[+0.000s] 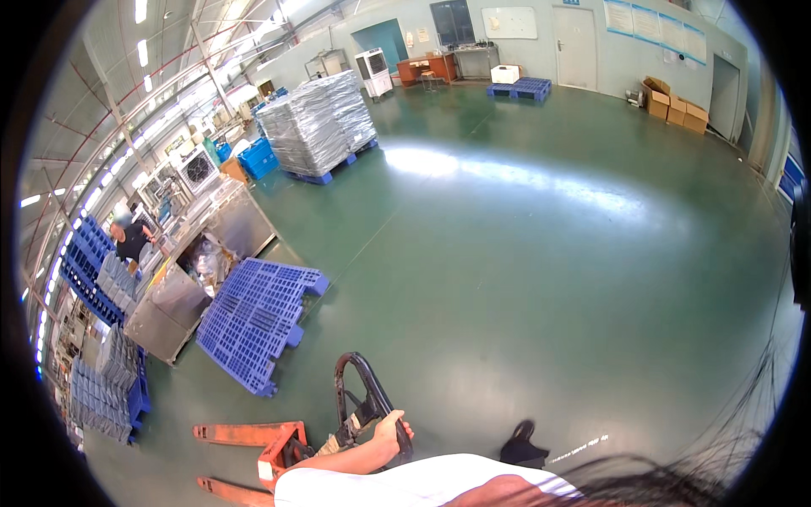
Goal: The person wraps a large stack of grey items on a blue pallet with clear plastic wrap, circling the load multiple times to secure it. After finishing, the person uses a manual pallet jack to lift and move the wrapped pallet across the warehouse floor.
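My left hand (pixel 390 433) is closed around the black loop handle (pixel 372 384) of an orange pallet jack at the bottom of the view. The jack's two orange forks (pixel 241 433) point to the left, low over the green floor, with no load on the visible parts. My left forearm crosses just above the jack's body. My right hand is out of view. Beyond the forks, a blue plastic pallet (pixel 258 317) leans on its edge against a metal-sided work station (pixel 169 313).
Grey stacks (pixel 101 393) stand on a blue pallet at left. A person (pixel 131 237) works behind the station. Farther off is a wrapped load (pixel 317 122) on a blue pallet. At the back are another blue pallet (pixel 524 89) and cardboard boxes (pixel 676 108).
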`<move>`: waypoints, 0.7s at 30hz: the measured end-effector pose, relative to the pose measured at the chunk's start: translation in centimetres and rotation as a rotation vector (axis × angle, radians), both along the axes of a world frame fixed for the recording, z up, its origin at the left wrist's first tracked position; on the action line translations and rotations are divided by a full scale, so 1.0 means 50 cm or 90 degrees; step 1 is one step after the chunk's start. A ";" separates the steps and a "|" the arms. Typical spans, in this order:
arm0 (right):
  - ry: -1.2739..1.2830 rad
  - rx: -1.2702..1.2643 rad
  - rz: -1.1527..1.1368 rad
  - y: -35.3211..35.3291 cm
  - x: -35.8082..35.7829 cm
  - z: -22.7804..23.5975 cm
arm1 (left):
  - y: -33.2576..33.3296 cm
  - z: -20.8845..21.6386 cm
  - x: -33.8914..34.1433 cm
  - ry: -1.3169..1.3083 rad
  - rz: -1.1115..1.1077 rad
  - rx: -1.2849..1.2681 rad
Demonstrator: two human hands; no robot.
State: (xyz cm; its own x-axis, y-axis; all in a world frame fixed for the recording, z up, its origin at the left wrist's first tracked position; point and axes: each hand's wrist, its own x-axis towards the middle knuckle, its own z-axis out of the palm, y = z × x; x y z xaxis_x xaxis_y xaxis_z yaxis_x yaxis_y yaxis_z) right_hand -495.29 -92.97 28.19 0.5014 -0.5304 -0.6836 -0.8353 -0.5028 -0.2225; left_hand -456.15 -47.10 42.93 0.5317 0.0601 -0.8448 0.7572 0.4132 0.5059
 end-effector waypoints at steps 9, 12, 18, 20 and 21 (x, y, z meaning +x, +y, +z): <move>0.098 -0.034 -0.065 -0.484 0.286 -0.054 | -0.341 -0.066 0.421 -0.016 0.057 0.017; 0.046 -0.068 0.031 -0.682 0.631 -0.031 | -0.351 -0.141 0.542 -0.002 0.063 0.002; -0.312 -0.065 0.198 -0.913 1.394 0.191 | -0.521 -0.106 0.783 0.059 -0.028 -0.190; -0.391 -0.023 0.175 -0.953 1.554 0.202 | -0.591 -0.051 0.891 0.064 -0.026 -0.037; -0.443 -0.003 0.174 -0.959 1.614 0.178 | -0.637 -0.034 0.944 0.069 -0.018 0.032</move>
State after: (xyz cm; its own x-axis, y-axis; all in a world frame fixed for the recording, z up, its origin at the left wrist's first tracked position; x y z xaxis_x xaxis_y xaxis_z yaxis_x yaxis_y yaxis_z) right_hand -414.58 -140.95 37.10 0.9318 -0.3267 -0.1583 -0.3471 -0.6742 -0.6519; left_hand -408.95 -78.94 41.23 0.4396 0.0901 -0.8937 0.8197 0.3664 0.4402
